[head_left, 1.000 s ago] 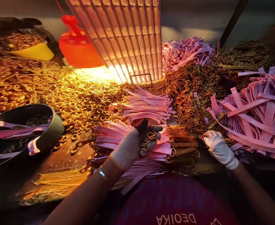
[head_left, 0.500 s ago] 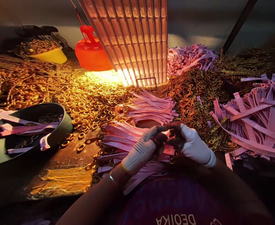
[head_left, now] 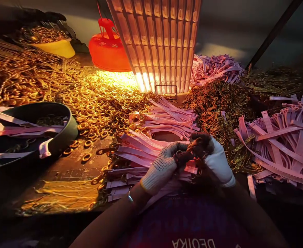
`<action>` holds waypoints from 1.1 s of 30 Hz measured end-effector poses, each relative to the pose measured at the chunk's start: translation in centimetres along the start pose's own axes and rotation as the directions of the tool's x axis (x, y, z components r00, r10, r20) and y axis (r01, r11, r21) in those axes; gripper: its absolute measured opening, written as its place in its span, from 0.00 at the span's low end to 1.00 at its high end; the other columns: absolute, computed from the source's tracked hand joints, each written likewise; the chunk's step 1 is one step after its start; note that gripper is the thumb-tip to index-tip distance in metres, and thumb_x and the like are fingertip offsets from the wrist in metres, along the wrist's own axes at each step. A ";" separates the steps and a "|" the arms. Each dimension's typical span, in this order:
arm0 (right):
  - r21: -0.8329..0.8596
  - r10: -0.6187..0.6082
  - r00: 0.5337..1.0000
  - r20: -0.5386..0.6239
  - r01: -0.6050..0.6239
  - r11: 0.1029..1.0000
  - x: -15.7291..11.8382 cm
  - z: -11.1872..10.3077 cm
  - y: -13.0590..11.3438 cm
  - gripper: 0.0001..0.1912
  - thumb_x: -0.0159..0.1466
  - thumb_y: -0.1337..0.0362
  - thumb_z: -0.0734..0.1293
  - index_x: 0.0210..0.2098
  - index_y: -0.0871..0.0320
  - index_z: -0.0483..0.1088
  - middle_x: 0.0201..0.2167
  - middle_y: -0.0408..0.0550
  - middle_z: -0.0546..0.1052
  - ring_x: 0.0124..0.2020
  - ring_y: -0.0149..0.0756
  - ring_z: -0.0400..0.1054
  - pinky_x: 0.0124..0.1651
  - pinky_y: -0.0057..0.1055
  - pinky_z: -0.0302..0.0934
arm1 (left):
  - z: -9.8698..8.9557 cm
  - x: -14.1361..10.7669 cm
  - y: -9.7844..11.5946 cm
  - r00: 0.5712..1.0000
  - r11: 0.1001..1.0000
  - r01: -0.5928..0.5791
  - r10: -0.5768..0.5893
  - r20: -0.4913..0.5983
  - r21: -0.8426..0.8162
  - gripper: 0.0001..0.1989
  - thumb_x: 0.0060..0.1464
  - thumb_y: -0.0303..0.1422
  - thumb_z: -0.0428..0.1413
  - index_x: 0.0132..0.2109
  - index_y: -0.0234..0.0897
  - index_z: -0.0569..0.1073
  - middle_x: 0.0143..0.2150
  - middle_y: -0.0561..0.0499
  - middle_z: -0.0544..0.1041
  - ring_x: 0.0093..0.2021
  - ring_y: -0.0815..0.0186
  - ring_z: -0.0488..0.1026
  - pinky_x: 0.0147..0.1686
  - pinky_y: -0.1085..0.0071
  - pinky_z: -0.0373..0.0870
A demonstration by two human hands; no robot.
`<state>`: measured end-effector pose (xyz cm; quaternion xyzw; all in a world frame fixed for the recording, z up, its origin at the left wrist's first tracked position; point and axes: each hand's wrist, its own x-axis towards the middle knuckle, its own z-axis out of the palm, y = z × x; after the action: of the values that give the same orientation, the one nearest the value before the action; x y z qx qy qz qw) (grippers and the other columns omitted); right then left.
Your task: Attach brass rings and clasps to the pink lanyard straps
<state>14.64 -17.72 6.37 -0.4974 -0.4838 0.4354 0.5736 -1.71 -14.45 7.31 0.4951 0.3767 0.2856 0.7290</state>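
Note:
My left hand, in a white knit glove with dark dots and dark fingertips, is closed in a pinch. A small metal ring seems to show at its fingers. Fingertip to fingertip with it, my right hand, in a white glove with darkened fingers, is closed too. Whatever lies between the right fingers is too small and dark to make out. Beneath both hands lies a bundle of pink straps with metal clasps at their left ends. Another bundle of pink straps lies just beyond.
Loose gold rings cover the table's left, metal clasps its right. A dark green basin holds straps. More pink straps are heaped at right. An orange lamp hangs by a ribbed panel; a yellow bowl stands behind.
The view has shifted slightly. My hands stay together, and the right fingers have curled in closer to the left fingertips. The bundles and heaps lie as before.

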 end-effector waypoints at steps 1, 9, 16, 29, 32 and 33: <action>0.004 0.007 1.000 -0.007 -0.007 1.000 0.0 0.0 -0.1 0.18 0.62 0.54 0.75 0.47 0.54 0.74 0.39 0.45 0.78 0.36 0.33 0.72 0.42 0.31 0.71 | 0.0 0.0 -0.1 0.999 1.000 -0.007 0.006 -0.032 -0.021 0.14 0.58 0.42 0.61 0.43 0.35 0.77 0.17 0.59 0.65 0.15 0.75 0.56 0.16 0.78 0.52; -0.009 0.016 1.000 0.014 -0.016 1.000 -0.7 0.2 0.5 0.15 0.64 0.58 0.74 0.48 0.55 0.73 0.40 0.46 0.78 0.37 0.33 0.72 0.40 0.29 0.70 | 0.0 0.2 -0.6 0.996 0.996 -0.028 0.021 -0.092 -0.082 0.12 0.61 0.40 0.59 0.36 0.35 0.75 0.16 0.58 0.66 0.14 0.76 0.57 0.14 0.80 0.53; -0.062 -0.144 0.989 -0.038 0.142 0.988 -1.1 0.6 1.1 0.12 0.67 0.61 0.70 0.49 0.53 0.72 0.44 0.48 0.78 0.43 0.35 0.73 0.48 0.32 0.70 | 0.7 1.6 -1.3 0.980 0.794 0.192 -0.185 0.072 -0.576 0.11 0.52 0.38 0.63 0.36 0.35 0.71 0.21 0.58 0.67 0.14 0.79 0.53 0.11 0.82 0.49; 0.131 0.000 0.999 -0.033 0.004 0.991 0.3 1.2 -1.2 0.15 0.59 0.56 0.76 0.43 0.55 0.74 0.41 0.46 0.79 0.42 0.35 0.72 0.47 0.31 0.69 | 1.3 0.9 -0.5 0.997 0.820 0.003 -0.045 -0.059 -0.573 0.18 0.49 0.42 0.68 0.36 0.39 0.68 0.22 0.60 0.68 0.14 0.78 0.55 0.10 0.83 0.51; 0.011 -0.042 0.999 0.033 0.041 0.999 0.4 1.0 -1.0 0.13 0.62 0.58 0.73 0.44 0.55 0.73 0.43 0.48 0.79 0.44 0.36 0.73 0.49 0.32 0.69 | 0.8 0.8 -1.1 0.999 0.825 -0.021 0.005 -0.031 -0.565 0.17 0.51 0.41 0.68 0.39 0.38 0.70 0.21 0.59 0.68 0.14 0.79 0.55 0.11 0.84 0.53; -0.032 -0.063 0.997 0.043 0.064 0.997 0.3 0.9 -0.8 0.12 0.63 0.59 0.72 0.45 0.55 0.73 0.43 0.48 0.79 0.44 0.36 0.74 0.49 0.32 0.70 | 0.6 0.8 -1.4 1.000 0.818 -0.007 0.002 -0.010 -0.575 0.17 0.50 0.41 0.68 0.39 0.38 0.71 0.21 0.59 0.68 0.14 0.79 0.54 0.11 0.84 0.52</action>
<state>13.83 -17.38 7.21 -0.4819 -0.5186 0.4193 0.5684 -0.71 -14.66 5.95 0.2518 0.2751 0.3897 0.8420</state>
